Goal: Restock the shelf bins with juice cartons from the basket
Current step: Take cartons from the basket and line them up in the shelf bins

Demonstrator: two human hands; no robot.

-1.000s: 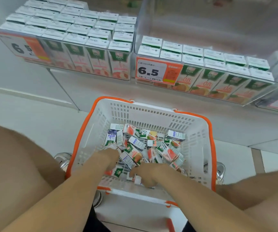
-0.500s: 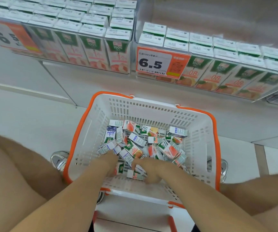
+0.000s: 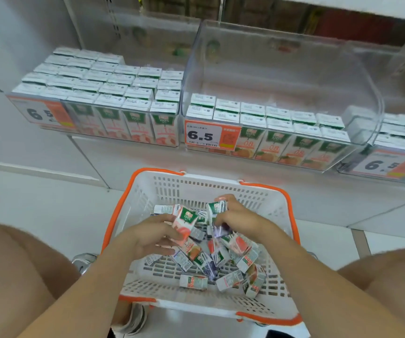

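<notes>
A white basket (image 3: 265, 198) with an orange rim sits below me and holds several small juice cartons. Over its middle, my left hand (image 3: 151, 236) grips a pink-and-green peach juice carton (image 3: 185, 222) with its green end pointing up and away. Just to the right, my right hand (image 3: 235, 218) is closed on a green-topped carton (image 3: 217, 208) and bunched purple-marked ones under it. Above the basket, a clear left shelf bin (image 3: 94, 132) is nearly full of peach cartons. The middle bin (image 3: 279, 76) has two front rows of orange juice cartons (image 3: 269, 120) and bare space behind.
A third bin (image 3: 392, 157) with cartons and a 6.5 price tag stands at the right edge. Price labels (image 3: 208, 137) reading 6.5 hang on the bin fronts. My bare knees frame the basket on both sides. White floor tiles (image 3: 38, 211) lie around it.
Both hands have lifted out of the carton pile and moved toward the far side of the basket, each now holding cartons. The view has tilted up toward the shelf.
</notes>
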